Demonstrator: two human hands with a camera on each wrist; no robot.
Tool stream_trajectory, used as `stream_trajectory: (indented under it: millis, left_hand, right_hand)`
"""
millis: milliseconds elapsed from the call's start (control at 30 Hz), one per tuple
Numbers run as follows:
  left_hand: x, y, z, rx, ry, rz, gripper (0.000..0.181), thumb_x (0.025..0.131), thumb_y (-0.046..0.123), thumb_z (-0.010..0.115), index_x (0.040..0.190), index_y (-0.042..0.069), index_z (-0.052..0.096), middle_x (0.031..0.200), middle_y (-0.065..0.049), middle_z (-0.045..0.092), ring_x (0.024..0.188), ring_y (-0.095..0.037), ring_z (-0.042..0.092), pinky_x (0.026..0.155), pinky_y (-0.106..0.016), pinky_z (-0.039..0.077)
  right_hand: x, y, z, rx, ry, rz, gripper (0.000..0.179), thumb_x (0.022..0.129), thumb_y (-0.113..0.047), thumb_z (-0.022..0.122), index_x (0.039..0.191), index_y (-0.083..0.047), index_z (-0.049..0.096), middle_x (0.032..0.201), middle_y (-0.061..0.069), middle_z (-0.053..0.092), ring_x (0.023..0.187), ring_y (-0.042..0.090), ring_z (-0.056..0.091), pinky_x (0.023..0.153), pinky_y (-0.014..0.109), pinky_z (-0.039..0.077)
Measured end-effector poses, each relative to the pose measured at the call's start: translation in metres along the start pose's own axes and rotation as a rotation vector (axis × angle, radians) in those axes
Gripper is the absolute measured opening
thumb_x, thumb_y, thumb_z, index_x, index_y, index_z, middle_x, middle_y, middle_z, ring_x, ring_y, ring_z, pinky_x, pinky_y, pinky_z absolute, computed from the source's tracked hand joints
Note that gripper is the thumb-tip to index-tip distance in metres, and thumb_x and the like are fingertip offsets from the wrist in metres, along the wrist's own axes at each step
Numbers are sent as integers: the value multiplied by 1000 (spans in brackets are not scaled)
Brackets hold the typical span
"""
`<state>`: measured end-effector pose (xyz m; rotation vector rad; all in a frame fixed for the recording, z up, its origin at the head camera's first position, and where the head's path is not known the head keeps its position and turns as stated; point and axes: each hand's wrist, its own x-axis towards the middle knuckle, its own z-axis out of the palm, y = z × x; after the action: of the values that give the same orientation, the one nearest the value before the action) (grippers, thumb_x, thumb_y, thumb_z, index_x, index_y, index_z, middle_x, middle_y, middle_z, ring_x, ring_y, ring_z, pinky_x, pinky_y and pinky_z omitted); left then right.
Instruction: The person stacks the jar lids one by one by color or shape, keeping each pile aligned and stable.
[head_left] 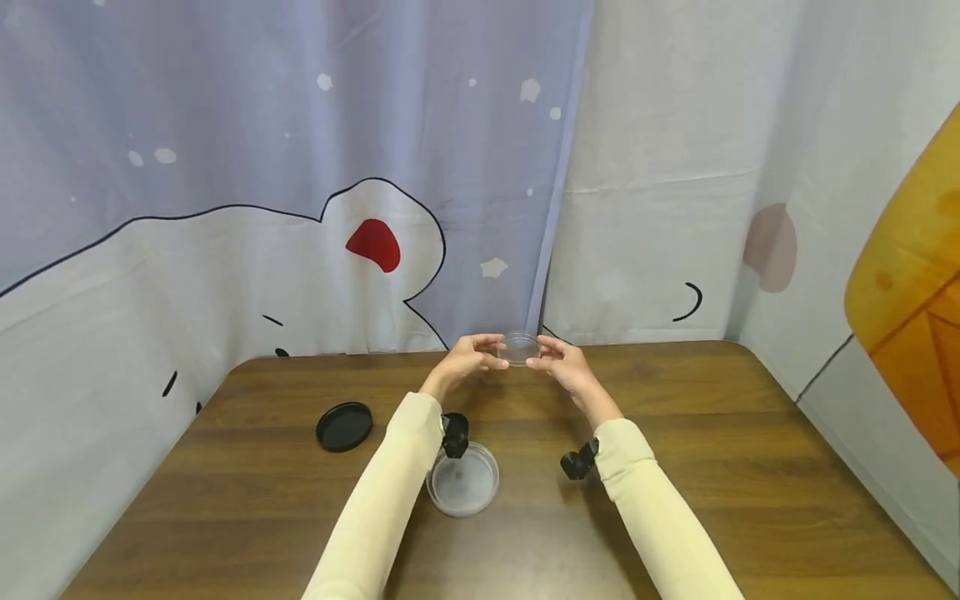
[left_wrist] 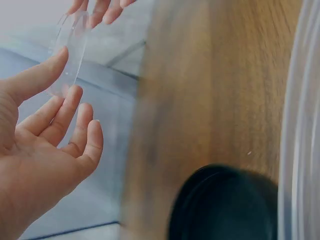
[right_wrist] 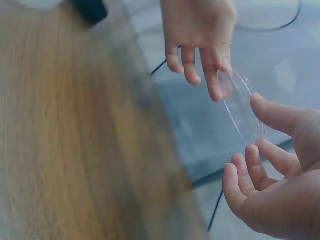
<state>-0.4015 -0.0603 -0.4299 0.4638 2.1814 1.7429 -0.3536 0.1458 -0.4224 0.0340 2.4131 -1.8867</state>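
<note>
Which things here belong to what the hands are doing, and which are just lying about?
In use:
Clear, round, shallow plastic dish, pinched by left hand and right hand

Apparently just lying about on the brown wooden table:
Black, round, shallow dish
Translucent, round dish

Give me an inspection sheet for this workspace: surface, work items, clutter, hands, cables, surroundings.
Surface: brown wood-grain table.
Job's things: small clear dish, held up off the table.
Clutter: larger clear dish and black shallow dish on the table, apart from each other.
Hands: left hand and right hand pinch the small clear dish from opposite sides.
Cables: nothing seen.
Surroundings: printed curtains behind the table.
</note>
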Motion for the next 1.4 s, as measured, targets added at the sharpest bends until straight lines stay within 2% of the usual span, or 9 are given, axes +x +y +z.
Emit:
stream_trajectory:
  millis: [67, 267, 433, 633, 900, 1033, 1167, 1300, 1400]
  left_hand:
    - [-7, 9, -3, -17, -3, 25, 60, 85, 5, 71, 141, 3, 49, 137, -19, 57, 105, -19, 64, 104, -50, 45]
    - [-41, 34, -9, 15, 9, 85, 62, 84, 6, 72, 142, 4, 48, 136, -21, 57, 89, -6, 64, 97, -37, 50]
    - [-77, 42, -8, -13, 38, 87, 60, 85, 7, 69, 142, 4, 48, 135, -20, 58, 88, -5, 64, 99, -42, 49]
    - [-107, 47, -6, -42, 41, 84, 58, 87, 7, 69, 140, 3, 48, 134, -20, 59, 90, -4, 63, 90, -29, 52]
    - [-129, 37, -8, -39, 9, 73, 55, 88, 10, 68, 139, 1, 49, 132, -21, 58, 93, -8, 66, 86, -30, 54]
    - [-136, 32, -5, -25, -5, 53, 56, 87, 10, 69, 138, 0, 49, 130, -22, 59, 93, -9, 66, 90, -34, 54]
    - [-142, 28, -3, -9, -7, 53, 56, 85, 9, 71, 136, -1, 49, 127, -22, 60, 92, -9, 64, 89, -30, 55]
    - [-149, 23, -4, 15, -4, 55, 55, 84, 6, 73, 132, -5, 50, 120, -22, 62, 87, -8, 63, 81, -25, 54]
    - [-156, 18, -7, 72, -13, 56, 54, 83, 5, 75, 129, -7, 50, 115, -21, 63, 84, -10, 62, 77, -23, 52]
  right_hand:
    - [-7, -10, 0, 19, 1, -16, 63, 89, -13, 69, 146, -6, 42, 141, 18, 46, 131, 32, 47, 111, 45, 40]
    - [-37, -33, 2, 14, -27, -86, 63, 90, -15, 68, 147, -8, 42, 143, 20, 44, 132, 35, 46, 114, 46, 36]
    - [-58, -43, 8, -4, -60, -138, 61, 89, -15, 70, 144, -8, 45, 139, 18, 49, 128, 32, 51, 110, 43, 41]
    - [-79, -42, 11, -37, -108, -186, 60, 87, -12, 71, 142, -5, 47, 133, 18, 52, 122, 29, 52, 101, 35, 47]
    - [-99, -34, 22, -127, -114, -246, 56, 85, -11, 73, 137, -2, 52, 127, 22, 56, 118, 34, 55, 95, 33, 49]
    - [-105, -28, 24, -157, -119, -257, 56, 84, -10, 74, 135, -1, 53, 125, 23, 59, 116, 35, 57, 94, 33, 49]
    - [-109, -24, 25, -185, -119, -276, 55, 83, -9, 75, 132, 1, 54, 121, 23, 60, 113, 35, 58, 91, 32, 49]
    - [-111, -20, 31, -185, -143, -299, 54, 82, -7, 75, 131, 3, 55, 121, 25, 60, 112, 37, 58, 93, 39, 51]
    - [-114, -15, 38, -166, -172, -302, 54, 82, -6, 76, 130, 5, 54, 121, 27, 60, 111, 38, 58, 95, 45, 51]
